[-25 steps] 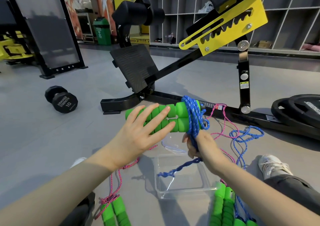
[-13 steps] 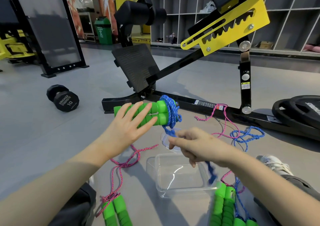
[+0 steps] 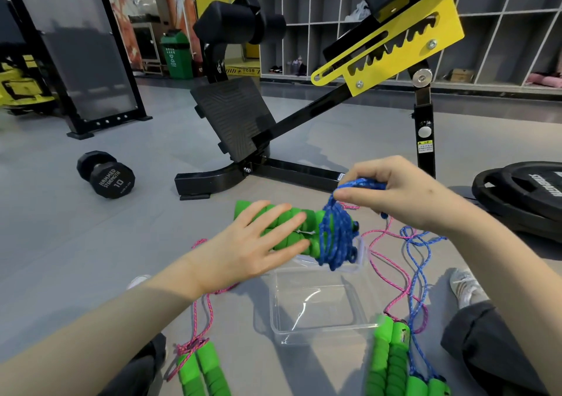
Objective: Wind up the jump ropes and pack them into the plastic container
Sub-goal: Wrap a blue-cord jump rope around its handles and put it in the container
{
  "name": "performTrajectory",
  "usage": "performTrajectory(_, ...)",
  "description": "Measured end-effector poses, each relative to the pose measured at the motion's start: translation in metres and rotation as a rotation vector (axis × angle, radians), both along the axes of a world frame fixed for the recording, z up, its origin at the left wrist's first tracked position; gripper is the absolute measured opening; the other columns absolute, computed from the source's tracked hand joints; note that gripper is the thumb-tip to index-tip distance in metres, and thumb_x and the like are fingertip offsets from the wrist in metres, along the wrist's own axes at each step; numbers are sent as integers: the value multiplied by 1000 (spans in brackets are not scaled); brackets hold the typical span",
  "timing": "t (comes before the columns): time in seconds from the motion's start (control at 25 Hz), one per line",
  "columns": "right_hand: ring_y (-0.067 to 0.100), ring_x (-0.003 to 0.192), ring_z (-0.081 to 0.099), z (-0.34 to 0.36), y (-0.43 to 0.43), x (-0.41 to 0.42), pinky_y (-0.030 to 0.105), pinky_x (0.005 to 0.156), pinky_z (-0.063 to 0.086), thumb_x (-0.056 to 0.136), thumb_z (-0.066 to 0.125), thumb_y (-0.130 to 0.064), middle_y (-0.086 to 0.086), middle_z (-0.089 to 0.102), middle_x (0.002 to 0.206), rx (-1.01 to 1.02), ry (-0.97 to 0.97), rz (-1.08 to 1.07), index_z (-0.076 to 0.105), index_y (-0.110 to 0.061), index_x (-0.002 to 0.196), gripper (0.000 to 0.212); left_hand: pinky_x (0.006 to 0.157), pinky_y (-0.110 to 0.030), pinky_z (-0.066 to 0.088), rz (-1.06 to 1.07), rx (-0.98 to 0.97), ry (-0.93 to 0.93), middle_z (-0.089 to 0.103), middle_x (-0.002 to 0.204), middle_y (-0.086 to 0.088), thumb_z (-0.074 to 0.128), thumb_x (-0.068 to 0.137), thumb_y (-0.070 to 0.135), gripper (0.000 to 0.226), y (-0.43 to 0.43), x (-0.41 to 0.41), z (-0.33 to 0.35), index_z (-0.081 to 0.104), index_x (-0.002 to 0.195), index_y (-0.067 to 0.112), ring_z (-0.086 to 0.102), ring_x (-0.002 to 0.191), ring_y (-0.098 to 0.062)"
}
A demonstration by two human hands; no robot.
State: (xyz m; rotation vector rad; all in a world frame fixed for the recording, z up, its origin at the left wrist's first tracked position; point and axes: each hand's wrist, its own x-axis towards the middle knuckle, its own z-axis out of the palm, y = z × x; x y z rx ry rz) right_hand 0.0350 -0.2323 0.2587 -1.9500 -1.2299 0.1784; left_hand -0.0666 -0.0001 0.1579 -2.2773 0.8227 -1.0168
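**Winding the blue rope onto its green handles above the plastic container**

The left hand [image 3: 252, 249] is holding the pair of green handles [image 3: 311, 217] level over the far edge of the clear plastic container [image 3: 322, 333]. Its fingers [image 3: 282, 213] are lying almost straight across them with the thumb hidden beneath, likely to leave the right ends free for wrapping. The right hand [image 3: 404, 195] is pinching a loop of the blue rope [image 3: 336, 237] between curled fingers [image 3: 374, 170] just above those ends, where a thick coil is sitting. Pulling upward is probably tightening the turns. How much slack is left, I cannot tell. Nothing is lying in the container yet. The pink-roped handles [image 3: 200, 368] near left and another handle pair [image 3: 392, 362] near right are waiting on the floor.
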Motion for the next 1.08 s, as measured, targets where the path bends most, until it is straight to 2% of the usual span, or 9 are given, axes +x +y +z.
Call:
performTrajectory(0.2, 7, 57, 45, -17, -9, 23, 18, 51, 40, 66, 70, -37, 2, 57, 64, 115, 172, -28, 71, -16, 73, 22, 103, -50, 36, -123, -35, -22, 46, 135, -19, 49, 98, 8, 28, -24, -2, -1, 52, 125, 14, 51, 117, -39)
performTrajectory(0.44, 6, 45, 45, -62, -13, 47, 18, 46, 34, 58, 81, -40, -3, 54, 53, 219, 583, 29, 70, -23, 67, 22, 97, -49, 43, -185, -109, -71, 48, 133, -17, 54, 97, 11, 27, -46, -8, 6, 54, 123, 15, 55, 116, -38)
performTrajectory(0.56, 9, 56, 65, -120, -8, 71, 22, 51, 51, 87, 62, -16, 18, 67, 100, 168, 806, -210, 67, -17, 85, 6, 96, -49, 43, -183, -180, -111, 47, 132, -17, 57, 95, 10, 28, -51, -7, 10, 54, 123, 16, 56, 115, -39)
performTrajectory(0.64, 14, 71, 65, -181, -12, 100, 28, 62, 51, 95, 52, -16, 24, 59, 115, -35, 640, -266, 60, -5, 101, 15, 96, -48, 43, -171, -210, -139, 49, 131, -18, 53, 96, 8, 27, -52, -5, 14, 54, 122, 16, 55, 114, -39)
performTrajectory(0.72, 19, 81, 59, -201, -5, 89, 36, 73, 48, 84, 66, -33, 19, 63, 103, -116, 807, -360, 59, -8, 96, 28, 94, -48, 42, -130, -221, -150, 54, 131, -21, 47, 98, 6, 26, -45, -3, 15, 54, 122, 15, 55, 112, -41)
performTrajectory(0.76, 17, 80, 56, -180, 5, 63, 37, 75, 46, 82, 66, -26, 11, 64, 89, -46, 689, -335, 59, -7, 86, 21, 93, -49, 43, -97, -229, -147, 56, 129, -22, 44, 99, 5, 27, -39, -3, 16, 54, 122, 14, 55, 112, -41)
performTrajectory(0.8, 11, 70, 49, -160, 19, 44, 33, 71, 41, 83, 61, -14, 2, 58, 72, 143, 662, -316, 55, -8, 75, 11, 91, -49, 43, -59, -243, -138, 57, 128, -23, 40, 99, 3, 29, -31, -2, 17, 53, 123, 13, 55, 112, -42)
performTrajectory(0.88, 7, 49, 31, -125, 37, 6, 29, 60, 32, 88, 48, -1, -6, 37, 51, 408, 690, -243, 47, -12, 65, 25, 88, -49, 43, 12, -274, -124, 57, 127, -25, 31, 96, -3, 39, -19, 0, 17, 52, 125, 12, 55, 112, -44)
performTrajectory(1.08, 10, 47, 36, -131, 56, -30, 32, 63, 36, 99, 39, -17, -6, 34, 47, 555, 709, -270, 61, 0, 82, 32, 89, -49, 41, 104, -289, -169, 56, 128, -25, 49, 83, -10, 50, -6, 5, 13, 50, 127, 13, 54, 112, -43)
